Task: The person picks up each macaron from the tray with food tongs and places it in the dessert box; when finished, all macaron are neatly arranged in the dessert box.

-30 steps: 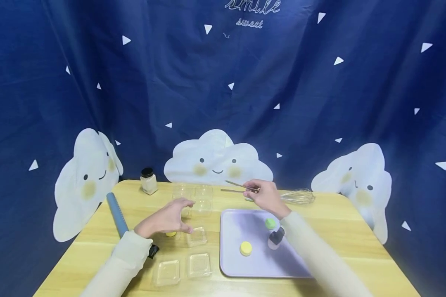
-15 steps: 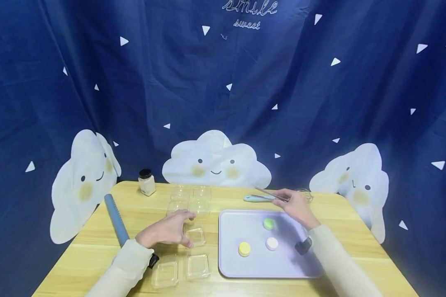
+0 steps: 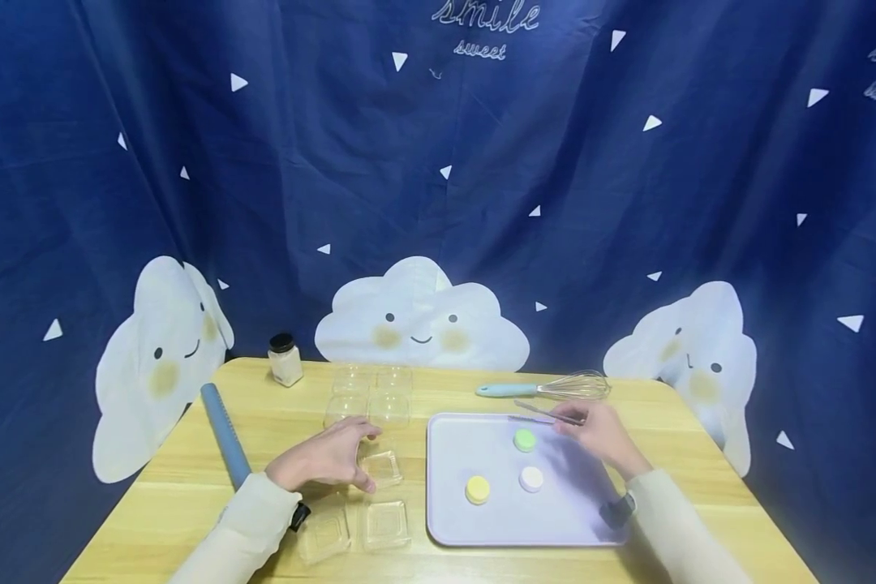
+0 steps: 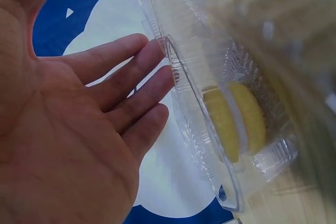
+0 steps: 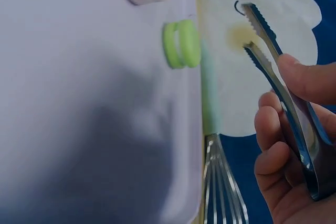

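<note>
My left hand [image 3: 328, 456] reaches over a clear plastic container, fingers extended and thumb apart. In the left wrist view its fingertips touch the container's rim [image 4: 198, 108], and a yellow macaron [image 4: 244, 124] sits inside. The right hand [image 3: 602, 438] holds metal tongs [image 3: 536, 411] over the far right part of a lilac tray [image 3: 453, 438]. Seen from the right wrist, the serrated tong tips [image 5: 247, 24] stand apart with nothing between them. On the tray lie a green macaron [image 3: 525, 440], a pale pink macaron [image 3: 531, 478] and another yellow macaron [image 3: 478, 489].
Several more clear plastic containers [image 3: 385, 523] lie in front of and behind the left hand. A whisk [image 3: 507, 390] with a light blue handle is behind the tray. At the left are a long blue-grey bar [image 3: 226, 434] and a black-lidded jar [image 3: 285, 362].
The right hand has carried the tongs rightward and nearer, from behind the tray to over its far right part, uncovering the whisk. My left hand has stayed nearly still at the container.
</note>
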Motion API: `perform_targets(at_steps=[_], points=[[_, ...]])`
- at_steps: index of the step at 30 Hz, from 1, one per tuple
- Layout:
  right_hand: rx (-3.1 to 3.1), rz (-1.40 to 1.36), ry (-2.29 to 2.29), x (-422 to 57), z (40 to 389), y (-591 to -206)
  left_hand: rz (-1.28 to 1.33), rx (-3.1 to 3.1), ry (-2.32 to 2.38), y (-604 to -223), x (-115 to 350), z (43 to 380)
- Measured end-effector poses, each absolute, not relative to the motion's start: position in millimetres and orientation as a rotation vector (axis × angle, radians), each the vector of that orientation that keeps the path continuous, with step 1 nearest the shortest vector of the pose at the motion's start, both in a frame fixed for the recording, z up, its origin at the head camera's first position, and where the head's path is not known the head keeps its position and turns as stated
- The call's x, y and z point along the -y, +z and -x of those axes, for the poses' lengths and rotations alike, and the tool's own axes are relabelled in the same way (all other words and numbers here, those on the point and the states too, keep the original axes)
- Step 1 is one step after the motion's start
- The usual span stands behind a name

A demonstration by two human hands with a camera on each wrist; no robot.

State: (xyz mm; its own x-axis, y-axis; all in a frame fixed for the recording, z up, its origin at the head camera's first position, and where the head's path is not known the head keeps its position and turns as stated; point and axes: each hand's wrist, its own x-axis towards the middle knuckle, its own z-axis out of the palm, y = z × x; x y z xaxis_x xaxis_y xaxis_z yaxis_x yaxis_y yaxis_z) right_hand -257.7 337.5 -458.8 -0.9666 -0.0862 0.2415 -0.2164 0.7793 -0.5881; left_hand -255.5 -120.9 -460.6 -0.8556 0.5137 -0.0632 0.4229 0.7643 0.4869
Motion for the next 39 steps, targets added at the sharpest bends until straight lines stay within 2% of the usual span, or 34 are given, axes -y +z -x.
perform_targets(at_steps=[21, 39], points=[[2.886, -0.107, 1.044, -351, 241, -485, -0.715, -2.784, 0.722, -467, 124, 262], [2.938, -0.164, 0.947, -353, 244, -488, -0.687, -2.779, 0.752, -465, 126, 268]])
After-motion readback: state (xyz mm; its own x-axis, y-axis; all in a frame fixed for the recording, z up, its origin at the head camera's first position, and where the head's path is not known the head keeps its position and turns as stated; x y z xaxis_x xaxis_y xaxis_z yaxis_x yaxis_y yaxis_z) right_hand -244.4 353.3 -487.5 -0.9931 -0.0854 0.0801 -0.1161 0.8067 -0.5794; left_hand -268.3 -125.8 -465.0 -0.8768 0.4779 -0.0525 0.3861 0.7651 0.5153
